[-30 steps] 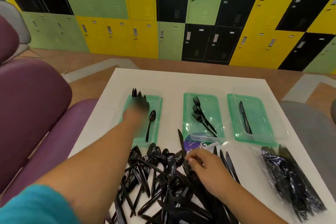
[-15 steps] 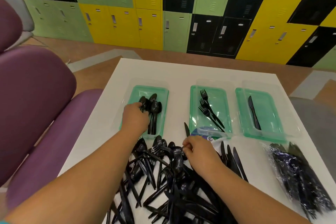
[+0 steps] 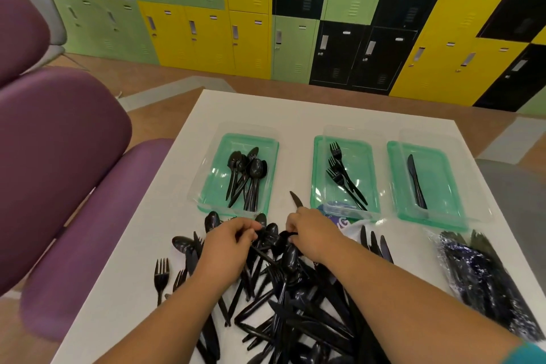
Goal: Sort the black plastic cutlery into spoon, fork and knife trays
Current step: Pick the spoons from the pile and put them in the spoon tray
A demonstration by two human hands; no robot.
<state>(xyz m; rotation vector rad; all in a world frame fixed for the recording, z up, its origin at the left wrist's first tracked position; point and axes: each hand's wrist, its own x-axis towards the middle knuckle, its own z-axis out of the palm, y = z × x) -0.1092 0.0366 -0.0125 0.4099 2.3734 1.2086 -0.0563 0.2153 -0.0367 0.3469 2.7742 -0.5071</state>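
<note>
Both hands worked the pile's point(image 3: 280, 298) far edge, mid-table: left hand point(image 3: 227, 248) pinched spoon handles, right hand point(image 3: 313, 236) curled on one. Spoon tray point(image 3: 218, 162) lay just beyond left hand, nearer it, long axis running away.

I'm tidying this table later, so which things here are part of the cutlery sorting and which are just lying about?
Part of the job:
spoon tray
fork tray
knife tray
loose cutlery pile
left hand and right hand, both in the pile

Just lying about:
bagged cutlery
purple chair
lockers
</note>
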